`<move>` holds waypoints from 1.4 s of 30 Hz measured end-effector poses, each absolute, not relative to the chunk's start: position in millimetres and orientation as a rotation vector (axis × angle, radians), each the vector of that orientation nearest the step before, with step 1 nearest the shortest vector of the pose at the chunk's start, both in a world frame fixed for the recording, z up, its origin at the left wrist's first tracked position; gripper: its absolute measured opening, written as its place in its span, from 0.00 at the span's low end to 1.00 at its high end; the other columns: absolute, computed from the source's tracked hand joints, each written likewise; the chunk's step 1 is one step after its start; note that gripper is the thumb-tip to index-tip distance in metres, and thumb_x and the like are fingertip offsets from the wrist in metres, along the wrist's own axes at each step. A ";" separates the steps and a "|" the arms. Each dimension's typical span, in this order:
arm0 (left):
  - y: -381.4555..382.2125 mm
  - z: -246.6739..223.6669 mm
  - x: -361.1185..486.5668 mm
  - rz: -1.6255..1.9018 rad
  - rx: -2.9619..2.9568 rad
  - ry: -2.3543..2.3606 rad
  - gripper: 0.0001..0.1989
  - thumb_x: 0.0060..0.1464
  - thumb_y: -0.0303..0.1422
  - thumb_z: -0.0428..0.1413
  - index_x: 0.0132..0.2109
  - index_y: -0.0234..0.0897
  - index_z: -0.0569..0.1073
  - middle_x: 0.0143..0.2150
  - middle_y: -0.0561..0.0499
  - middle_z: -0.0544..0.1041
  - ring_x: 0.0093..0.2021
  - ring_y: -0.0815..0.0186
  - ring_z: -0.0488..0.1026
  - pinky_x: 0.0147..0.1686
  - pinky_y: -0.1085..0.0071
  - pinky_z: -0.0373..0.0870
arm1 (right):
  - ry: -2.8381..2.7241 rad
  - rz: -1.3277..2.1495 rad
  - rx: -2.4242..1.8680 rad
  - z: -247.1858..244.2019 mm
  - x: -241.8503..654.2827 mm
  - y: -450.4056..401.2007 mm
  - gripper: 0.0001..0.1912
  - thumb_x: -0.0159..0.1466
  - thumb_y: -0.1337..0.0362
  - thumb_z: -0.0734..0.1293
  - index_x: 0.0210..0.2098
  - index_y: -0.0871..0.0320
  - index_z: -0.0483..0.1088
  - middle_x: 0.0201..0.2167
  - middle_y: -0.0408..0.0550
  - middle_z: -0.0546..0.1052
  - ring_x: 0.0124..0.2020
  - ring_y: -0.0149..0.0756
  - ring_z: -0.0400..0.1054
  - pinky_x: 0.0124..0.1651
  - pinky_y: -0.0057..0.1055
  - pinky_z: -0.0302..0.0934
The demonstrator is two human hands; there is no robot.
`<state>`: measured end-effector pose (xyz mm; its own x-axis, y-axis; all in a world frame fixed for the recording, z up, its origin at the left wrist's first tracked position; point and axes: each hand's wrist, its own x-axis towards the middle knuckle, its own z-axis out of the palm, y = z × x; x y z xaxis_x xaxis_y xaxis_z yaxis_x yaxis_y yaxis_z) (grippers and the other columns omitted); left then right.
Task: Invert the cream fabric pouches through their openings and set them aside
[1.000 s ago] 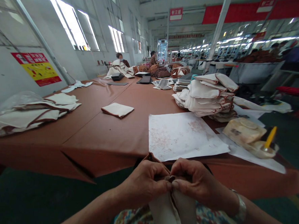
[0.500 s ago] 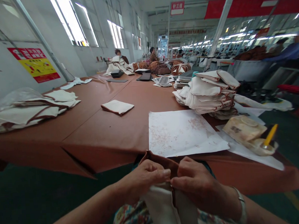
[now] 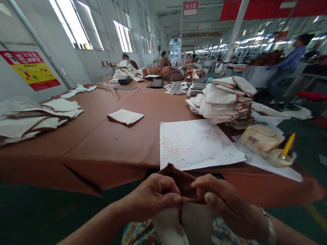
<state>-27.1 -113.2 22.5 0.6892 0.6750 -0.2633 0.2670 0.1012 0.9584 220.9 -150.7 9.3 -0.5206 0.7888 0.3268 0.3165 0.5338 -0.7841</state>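
Observation:
Over my lap, at the table's front edge, is a cream fabric pouch (image 3: 199, 224) with a brown lining, its mouth held open upward. A seam with a dark brown edge runs down its near side. My left hand (image 3: 159, 193) pinches the rim just left of this seam, thumb on the near face. My right hand (image 3: 226, 200) is at the rim on the right, fingers over the inside and thumb near the outer face, with the edge between them. The pouch's lower end runs out of the picture.
On the brown-covered table (image 3: 92, 141) lie a white paper sheet (image 3: 198, 146) with brown specks, one folded cream piece (image 3: 126, 116), and stacks of cream pieces (image 3: 223, 100) at right and left. A plastic container (image 3: 261, 140) with a yellow-handled tool (image 3: 288, 146) stands near the right edge.
My right hand has shifted right along the rim, away from my left hand, and its fingers have loosened and spread. The mouth shows more brown lining. The view has turned slightly right.

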 end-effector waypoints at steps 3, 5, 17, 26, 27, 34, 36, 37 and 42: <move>-113.3 28.2 -26.2 0.339 1.586 0.838 0.21 0.55 0.47 0.57 0.36 0.28 0.74 0.26 0.53 0.67 0.26 0.73 0.57 0.23 0.78 0.52 | -1.998 1.146 -1.052 18.8 222.3 -144.4 0.17 0.72 0.56 0.53 0.41 0.58 0.69 0.30 0.43 0.69 0.29 0.29 0.61 0.33 0.27 0.55; -113.8 32.6 -24.7 0.326 1.643 0.849 0.21 0.56 0.46 0.56 0.36 0.28 0.74 0.26 0.54 0.66 0.25 0.73 0.56 0.23 0.77 0.51 | -2.064 1.284 -1.018 25.4 219.7 -137.9 0.21 0.71 0.53 0.54 0.33 0.60 0.69 0.26 0.42 0.67 0.27 0.27 0.57 0.30 0.26 0.52; -122.5 28.5 -20.4 0.376 1.437 0.794 0.22 0.54 0.48 0.58 0.35 0.29 0.71 0.27 0.54 0.65 0.24 0.74 0.55 0.22 0.76 0.50 | -2.205 1.147 -0.902 16.0 214.0 -132.7 0.14 0.69 0.59 0.58 0.32 0.60 0.67 0.27 0.42 0.68 0.27 0.26 0.58 0.30 0.24 0.53; -114.9 39.4 -22.4 0.396 1.637 0.759 0.21 0.56 0.47 0.57 0.33 0.29 0.71 0.27 0.55 0.64 0.26 0.74 0.56 0.24 0.77 0.52 | -2.241 1.187 -0.826 32.6 203.5 -127.3 0.12 0.68 0.62 0.60 0.29 0.59 0.63 0.26 0.40 0.65 0.27 0.25 0.56 0.29 0.24 0.50; -113.7 39.2 -24.0 0.366 1.602 0.753 0.23 0.57 0.49 0.55 0.32 0.29 0.71 0.26 0.55 0.63 0.25 0.74 0.54 0.23 0.77 0.50 | -2.241 1.182 -0.840 30.1 203.1 -127.8 0.12 0.67 0.62 0.60 0.28 0.59 0.63 0.25 0.40 0.65 0.26 0.25 0.55 0.29 0.24 0.49; -112.3 35.2 -29.0 0.334 1.254 0.838 0.31 0.60 0.56 0.45 0.30 0.29 0.72 0.23 0.54 0.62 0.20 0.74 0.52 0.19 0.74 0.46 | -2.229 1.222 -0.886 24.3 206.9 -128.9 0.15 0.69 0.59 0.59 0.28 0.59 0.63 0.25 0.39 0.64 0.26 0.25 0.54 0.28 0.23 0.48; -112.8 34.0 -28.2 0.328 1.182 0.792 0.26 0.56 0.53 0.54 0.28 0.31 0.68 0.23 0.55 0.62 0.20 0.75 0.52 0.19 0.74 0.45 | -2.222 1.233 -0.877 24.8 206.7 -129.2 0.15 0.69 0.58 0.59 0.28 0.59 0.63 0.24 0.39 0.63 0.26 0.25 0.53 0.28 0.23 0.48; -113.1 33.2 -27.6 0.320 1.168 0.766 0.25 0.53 0.52 0.57 0.27 0.32 0.66 0.22 0.56 0.61 0.20 0.75 0.51 0.19 0.74 0.44 | -2.212 1.248 -0.879 24.4 206.2 -129.5 0.16 0.69 0.58 0.59 0.27 0.59 0.63 0.24 0.39 0.63 0.25 0.25 0.52 0.27 0.23 0.47; -120.1 26.1 -21.7 0.296 1.300 0.761 0.19 0.53 0.44 0.57 0.26 0.35 0.63 0.20 0.59 0.55 0.19 0.75 0.47 0.19 0.72 0.42 | -2.219 1.212 -0.932 14.2 202.9 -131.8 0.16 0.68 0.57 0.60 0.27 0.59 0.63 0.24 0.39 0.63 0.25 0.24 0.53 0.26 0.23 0.47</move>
<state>-21.7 -120.1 26.1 0.7275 0.5971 -0.3380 0.2124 0.2724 0.9385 202.9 -131.8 14.2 -0.6743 0.7360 0.0601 0.3472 0.3878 -0.8539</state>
